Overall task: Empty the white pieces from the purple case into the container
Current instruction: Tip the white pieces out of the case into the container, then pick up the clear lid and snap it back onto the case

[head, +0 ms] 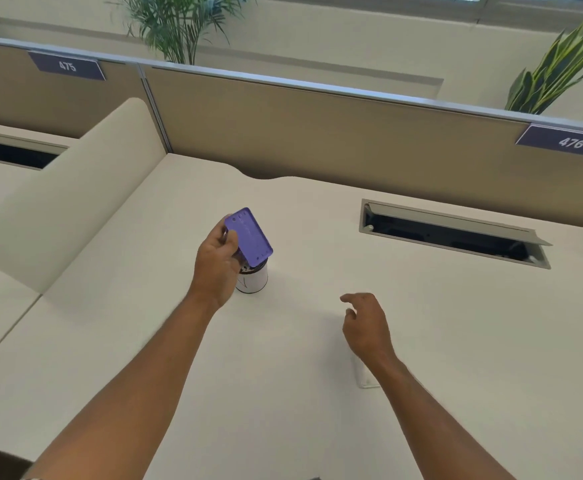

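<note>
Right hand [364, 323]: empty, fingers loosely curled | left hand [217, 261]: grips purple case [250, 237], tilted over white container [253, 280]

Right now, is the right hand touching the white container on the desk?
Apart. The head view shows the right hand empty above the desk, a stretch of bare surface between it and the white container. The left hand holds the purple case.

Left hand [219, 258] grips the flat purple plastic case [250, 235], tipped face-down over the mouth of the small white cylindrical container [253, 280] standing upright on the white desk [317, 393]. Right hand [366, 325] hovers nearby, fingers loosely curled, holding nothing. White pieces can't be made out.
</note>
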`<state>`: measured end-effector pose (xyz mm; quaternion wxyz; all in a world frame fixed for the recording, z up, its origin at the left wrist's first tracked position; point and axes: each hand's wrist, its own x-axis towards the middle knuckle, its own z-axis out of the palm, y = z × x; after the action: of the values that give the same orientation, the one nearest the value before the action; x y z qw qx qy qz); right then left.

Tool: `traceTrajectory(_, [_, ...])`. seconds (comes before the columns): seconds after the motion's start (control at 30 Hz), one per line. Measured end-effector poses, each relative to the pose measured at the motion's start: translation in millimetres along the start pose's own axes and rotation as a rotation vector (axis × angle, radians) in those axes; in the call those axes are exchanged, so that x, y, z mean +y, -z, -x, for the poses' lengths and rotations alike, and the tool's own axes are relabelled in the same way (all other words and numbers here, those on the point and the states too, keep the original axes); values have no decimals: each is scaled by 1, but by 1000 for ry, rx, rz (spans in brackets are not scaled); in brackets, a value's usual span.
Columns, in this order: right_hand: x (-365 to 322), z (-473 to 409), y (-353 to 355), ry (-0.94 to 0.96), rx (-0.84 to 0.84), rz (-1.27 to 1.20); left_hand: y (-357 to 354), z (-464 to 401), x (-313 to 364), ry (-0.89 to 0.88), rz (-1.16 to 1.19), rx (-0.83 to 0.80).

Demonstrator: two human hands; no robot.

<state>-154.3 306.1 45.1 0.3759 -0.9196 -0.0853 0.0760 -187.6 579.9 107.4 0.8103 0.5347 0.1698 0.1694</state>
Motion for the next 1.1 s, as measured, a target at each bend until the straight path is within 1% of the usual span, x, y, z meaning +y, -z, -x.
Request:
traceTrajectory(0.07, [18,9,4,-66,-2,70,0,10,0,51,137,-6])
traceTrajectory(0.13, [34,17,7,-140,0,159,1,21,-4,89,227,-5])
traceTrajectory(0.2, [47,26,8,-218,-19,248,0,33,-8,108,250,-1])
traceTrajectory(0.3, [57,37,9,-313,-63,310,-5,54,-13,134,253,10])
traceTrajectory(0.6, [56,55,-2,-298,-21,352,-7,114,-53,236,267,87])
traceTrajectory(0.77, [62,63,5,-313,-54,318,-13,138,-68,273,273,157])
traceTrajectory(0.93, [85,78,24,-302,-55,124,-25,155,-78,293,272,167])
traceTrajectory(1.1, [96,91,53,-283,26,-67,-48,169,-92,336,264,144])
